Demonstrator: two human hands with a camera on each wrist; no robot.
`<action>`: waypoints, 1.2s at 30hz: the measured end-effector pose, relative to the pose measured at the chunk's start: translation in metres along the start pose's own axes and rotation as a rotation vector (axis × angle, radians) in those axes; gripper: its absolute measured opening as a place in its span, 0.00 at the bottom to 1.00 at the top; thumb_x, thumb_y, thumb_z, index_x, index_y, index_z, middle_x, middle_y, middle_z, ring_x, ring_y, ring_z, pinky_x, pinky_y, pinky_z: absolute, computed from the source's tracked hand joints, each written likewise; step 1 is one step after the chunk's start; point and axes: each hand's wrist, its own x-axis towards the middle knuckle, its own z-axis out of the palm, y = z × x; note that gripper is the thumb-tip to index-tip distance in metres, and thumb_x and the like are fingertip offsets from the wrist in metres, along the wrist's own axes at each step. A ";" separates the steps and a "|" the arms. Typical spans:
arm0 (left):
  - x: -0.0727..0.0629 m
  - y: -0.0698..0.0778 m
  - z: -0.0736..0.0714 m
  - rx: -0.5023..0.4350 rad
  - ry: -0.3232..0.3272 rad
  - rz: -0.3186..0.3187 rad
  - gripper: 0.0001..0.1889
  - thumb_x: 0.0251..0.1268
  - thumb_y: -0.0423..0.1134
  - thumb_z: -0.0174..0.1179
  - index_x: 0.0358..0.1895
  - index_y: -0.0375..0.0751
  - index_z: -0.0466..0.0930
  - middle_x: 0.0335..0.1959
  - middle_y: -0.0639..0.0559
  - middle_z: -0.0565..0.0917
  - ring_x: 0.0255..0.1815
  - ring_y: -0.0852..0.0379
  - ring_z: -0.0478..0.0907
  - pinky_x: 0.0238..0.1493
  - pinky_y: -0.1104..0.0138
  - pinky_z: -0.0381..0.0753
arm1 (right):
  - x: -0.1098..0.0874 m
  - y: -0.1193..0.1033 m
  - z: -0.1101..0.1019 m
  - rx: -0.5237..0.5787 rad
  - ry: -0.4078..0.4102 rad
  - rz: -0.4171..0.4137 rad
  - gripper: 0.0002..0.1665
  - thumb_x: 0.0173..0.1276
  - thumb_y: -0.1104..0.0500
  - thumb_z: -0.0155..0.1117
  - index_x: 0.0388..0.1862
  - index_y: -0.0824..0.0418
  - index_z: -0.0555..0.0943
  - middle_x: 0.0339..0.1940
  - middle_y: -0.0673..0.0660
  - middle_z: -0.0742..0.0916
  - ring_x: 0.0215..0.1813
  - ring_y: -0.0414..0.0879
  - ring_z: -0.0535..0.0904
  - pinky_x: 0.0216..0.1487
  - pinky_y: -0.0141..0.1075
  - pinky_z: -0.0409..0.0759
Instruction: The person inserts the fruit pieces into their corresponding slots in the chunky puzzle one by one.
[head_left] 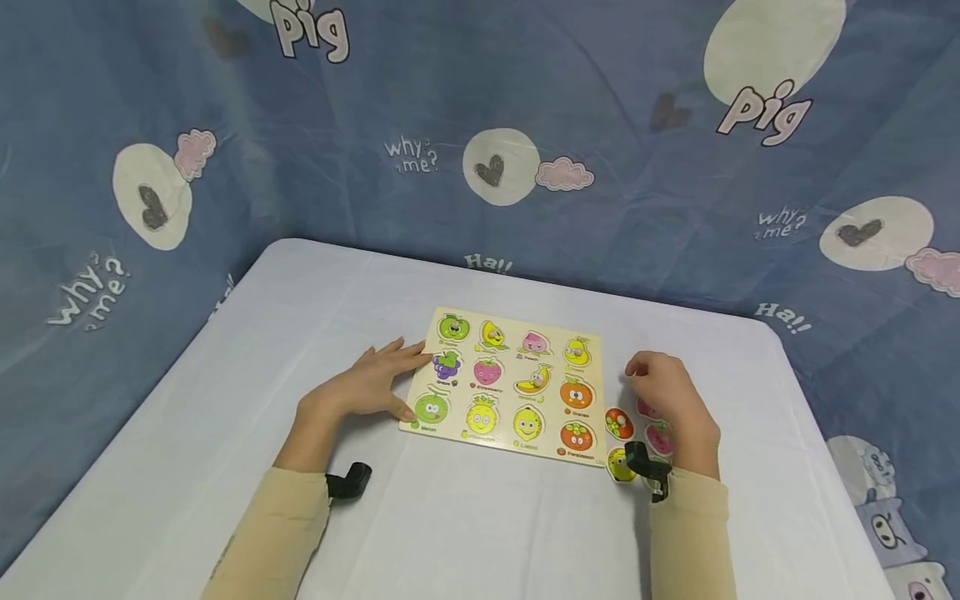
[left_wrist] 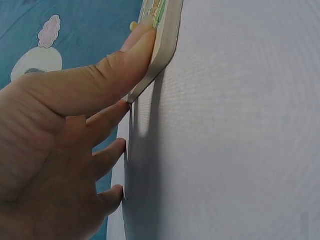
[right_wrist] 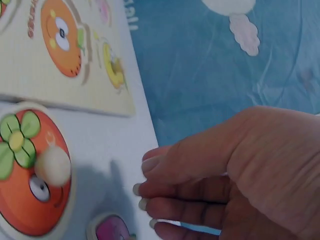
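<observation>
A pale wooden fruit puzzle board lies flat on the table, showing rows of cartoon fruits. My left hand is at its left side, fingers spread. In the left wrist view, the thumb rests on the board's corner and a fingertip touches the edge. My right hand hovers right of the board, fingers bent together, nothing visible in its grasp. Below it lie loose pieces: a red-orange fruit piece with green leaves and a round knob, a yellow piece and pink pieces, partly hidden by the arm.
On the board, knobs show on the pear piece and banana piece; the orange picture has none. A white cloth covers the table. Behind hangs a blue patterned curtain. Small black cameras sit at both wrists.
</observation>
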 end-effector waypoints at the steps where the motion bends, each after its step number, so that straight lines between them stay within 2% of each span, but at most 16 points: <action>1: 0.000 -0.001 0.001 -0.001 0.001 0.001 0.55 0.39 0.48 0.79 0.77 0.53 0.61 0.81 0.51 0.55 0.84 0.40 0.39 0.80 0.38 0.35 | 0.000 0.002 -0.001 -0.001 -0.010 0.005 0.14 0.70 0.61 0.54 0.49 0.64 0.82 0.47 0.65 0.85 0.40 0.52 0.78 0.38 0.38 0.81; 6: 0.000 -0.003 0.002 -0.015 0.002 -0.005 0.55 0.38 0.49 0.80 0.77 0.55 0.61 0.82 0.52 0.55 0.84 0.40 0.39 0.80 0.39 0.34 | -0.001 0.007 -0.007 -0.008 -0.063 0.048 0.12 0.66 0.63 0.57 0.46 0.66 0.82 0.40 0.63 0.85 0.34 0.50 0.79 0.32 0.36 0.79; 10: 0.000 -0.004 0.002 -0.014 0.009 -0.004 0.55 0.38 0.49 0.80 0.77 0.55 0.61 0.81 0.51 0.55 0.84 0.40 0.39 0.80 0.38 0.34 | -0.003 0.009 -0.009 -0.023 -0.100 0.080 0.09 0.63 0.63 0.59 0.41 0.65 0.82 0.36 0.61 0.84 0.36 0.51 0.77 0.33 0.36 0.78; 16: 0.000 -0.004 0.002 -0.016 0.012 0.007 0.55 0.38 0.48 0.80 0.77 0.54 0.61 0.81 0.51 0.55 0.84 0.40 0.39 0.80 0.38 0.34 | -0.006 0.013 -0.008 -0.044 -0.134 0.106 0.08 0.61 0.66 0.56 0.35 0.63 0.82 0.31 0.59 0.82 0.36 0.51 0.75 0.31 0.35 0.74; 27: 0.002 -0.004 0.002 -0.018 0.009 0.014 0.55 0.38 0.48 0.80 0.77 0.55 0.62 0.81 0.51 0.55 0.84 0.41 0.39 0.80 0.38 0.34 | -0.007 0.016 -0.004 -0.053 -0.147 0.110 0.07 0.60 0.67 0.57 0.32 0.62 0.82 0.29 0.57 0.80 0.35 0.50 0.74 0.29 0.35 0.72; 36: 0.001 -0.002 0.002 -0.009 0.009 0.008 0.55 0.38 0.48 0.80 0.77 0.54 0.62 0.81 0.50 0.55 0.84 0.40 0.40 0.80 0.38 0.35 | -0.008 0.013 -0.006 -0.049 -0.145 0.101 0.05 0.61 0.65 0.60 0.35 0.63 0.81 0.32 0.59 0.81 0.37 0.52 0.75 0.32 0.36 0.73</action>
